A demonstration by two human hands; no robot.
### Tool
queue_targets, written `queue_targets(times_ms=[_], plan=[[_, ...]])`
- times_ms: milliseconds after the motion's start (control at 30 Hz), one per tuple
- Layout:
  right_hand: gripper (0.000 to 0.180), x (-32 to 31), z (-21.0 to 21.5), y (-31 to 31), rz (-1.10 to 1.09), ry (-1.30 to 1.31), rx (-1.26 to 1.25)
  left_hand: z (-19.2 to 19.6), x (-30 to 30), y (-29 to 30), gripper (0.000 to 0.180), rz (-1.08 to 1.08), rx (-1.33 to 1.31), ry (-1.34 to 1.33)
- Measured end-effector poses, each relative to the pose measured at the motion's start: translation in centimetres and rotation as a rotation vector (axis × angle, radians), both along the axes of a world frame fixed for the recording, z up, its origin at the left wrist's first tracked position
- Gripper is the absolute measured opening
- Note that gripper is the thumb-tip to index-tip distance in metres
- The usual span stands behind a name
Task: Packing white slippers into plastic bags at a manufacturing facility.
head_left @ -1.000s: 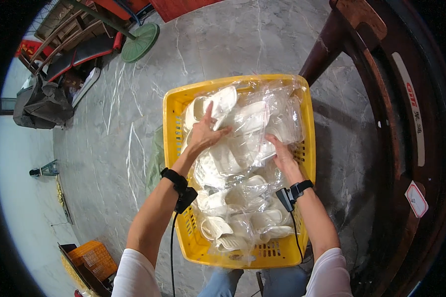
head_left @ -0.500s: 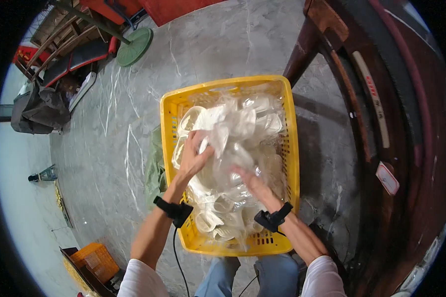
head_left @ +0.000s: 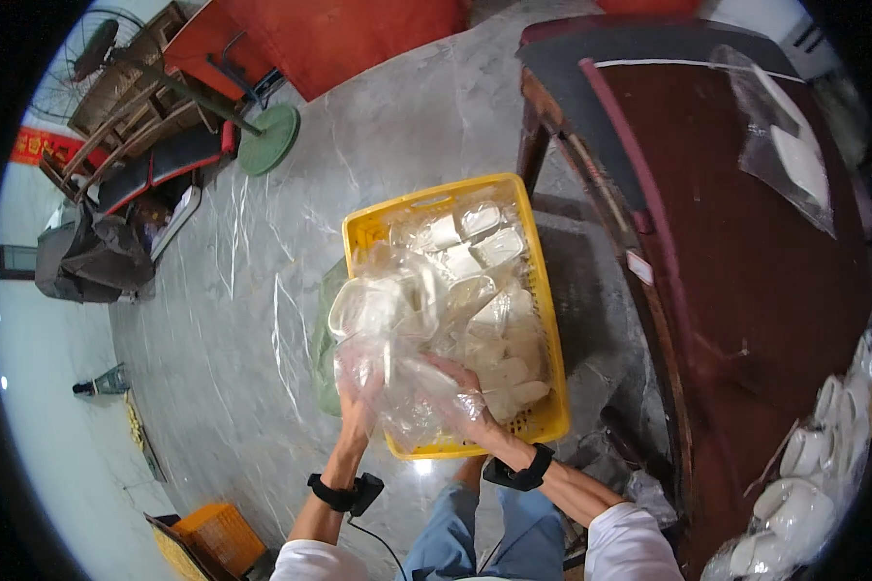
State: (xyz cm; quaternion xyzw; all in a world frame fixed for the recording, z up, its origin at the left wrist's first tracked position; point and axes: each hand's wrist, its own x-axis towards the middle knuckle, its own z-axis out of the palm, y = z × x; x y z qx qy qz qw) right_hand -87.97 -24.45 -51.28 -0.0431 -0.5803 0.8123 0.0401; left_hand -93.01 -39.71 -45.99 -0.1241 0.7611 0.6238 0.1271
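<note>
The person's left hand and right hand are both gripping a clear plastic bag filled with white containers, fingers closed on the film, and the bag is hanging just above the near left corner of the yellow crate. More white containers in plastic are lying inside the crate, which is sitting on the grey marble floor. A dark wooden table is standing just to the right of the crate.

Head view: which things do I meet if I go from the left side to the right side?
Dark bag → green fan base → left hand → clear plastic bag → right hand → yellow crate → dark wooden table → white cups.
</note>
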Motion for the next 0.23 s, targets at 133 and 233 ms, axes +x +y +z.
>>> queue_targets(times_ms=[133,233], plan=[[0.053,2.6,8.8,0.9,0.007,0.044,0.079,6.2,2.8,-1.5,0.047,-0.111,0.015,0.052],[0.052,4.5,15.5,2.2,0.027,0.032,0.103,13.2,4.7,0.6,0.055,-0.104,0.042,0.132]])
